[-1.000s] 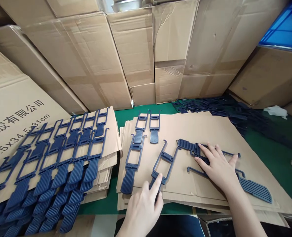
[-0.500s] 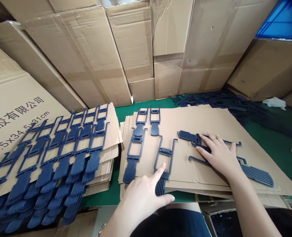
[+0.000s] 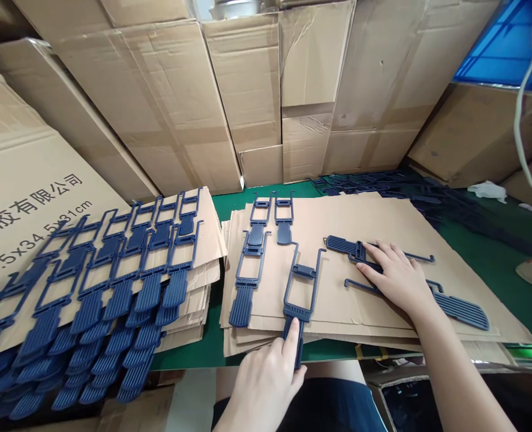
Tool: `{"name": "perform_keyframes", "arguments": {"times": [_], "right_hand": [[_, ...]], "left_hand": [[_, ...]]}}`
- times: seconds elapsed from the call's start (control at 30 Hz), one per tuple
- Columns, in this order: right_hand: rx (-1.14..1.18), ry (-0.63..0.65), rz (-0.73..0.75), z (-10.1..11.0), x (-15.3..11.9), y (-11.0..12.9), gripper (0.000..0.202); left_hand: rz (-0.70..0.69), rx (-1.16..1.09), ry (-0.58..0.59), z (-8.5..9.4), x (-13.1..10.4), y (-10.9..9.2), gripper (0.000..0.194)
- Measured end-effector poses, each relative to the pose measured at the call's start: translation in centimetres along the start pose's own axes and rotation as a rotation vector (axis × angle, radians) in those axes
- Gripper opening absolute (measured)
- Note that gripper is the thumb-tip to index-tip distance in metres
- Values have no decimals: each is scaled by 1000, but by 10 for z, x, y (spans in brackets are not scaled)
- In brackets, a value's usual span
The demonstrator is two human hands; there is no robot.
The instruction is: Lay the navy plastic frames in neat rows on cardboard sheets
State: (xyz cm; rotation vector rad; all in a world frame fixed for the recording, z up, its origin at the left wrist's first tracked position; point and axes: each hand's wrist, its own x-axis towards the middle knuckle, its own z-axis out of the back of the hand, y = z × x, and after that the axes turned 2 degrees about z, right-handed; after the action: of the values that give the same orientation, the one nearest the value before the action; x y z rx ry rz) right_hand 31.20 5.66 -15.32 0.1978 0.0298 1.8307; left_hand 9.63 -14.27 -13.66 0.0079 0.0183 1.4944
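My left hand (image 3: 270,375) grips the ribbed pad end of a dark blue plastic frame piece (image 3: 299,294) at the cardboard's front edge, index finger along its top. My right hand (image 3: 398,279) lies spread with its fingers over two more pieces: an upper one (image 3: 343,246) with its pad to the left, and a lower one (image 3: 463,309) with its pad to the right. Left of these, several like pieces lie in a group, among them a front one (image 3: 241,307) with its pad toward me. All rest on a cardboard sheet (image 3: 333,288).
Stacked cardboard layers on the left (image 3: 212,240) carry rows of overlapping blue pieces (image 3: 108,258). A dark heap of parts (image 3: 378,183) lies at the back right on the green table (image 3: 189,354). Cardboard boxes (image 3: 171,102) wall the back; an open box (image 3: 382,408) sits low at the front right.
My left hand has moved down toward me and closed around the pad of the middle piece. My right hand stays nearly in place, and the view has shifted slightly.
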Motion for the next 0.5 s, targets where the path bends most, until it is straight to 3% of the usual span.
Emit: {"name": "perform_keyframes", "arguments": {"times": [0.17,0.37,0.5], "right_hand": [[5,-16,5,0,-1,-1,55],[8,-12,16,-1,-1,-1,55],[3,-7,16,0,-1,0,54]], "left_hand": [[-45,46,-146,-3,-4,5,61],[5,32,-242,-16,-11,7,64],[2,28,-319,-20,-9,11,50]]}}
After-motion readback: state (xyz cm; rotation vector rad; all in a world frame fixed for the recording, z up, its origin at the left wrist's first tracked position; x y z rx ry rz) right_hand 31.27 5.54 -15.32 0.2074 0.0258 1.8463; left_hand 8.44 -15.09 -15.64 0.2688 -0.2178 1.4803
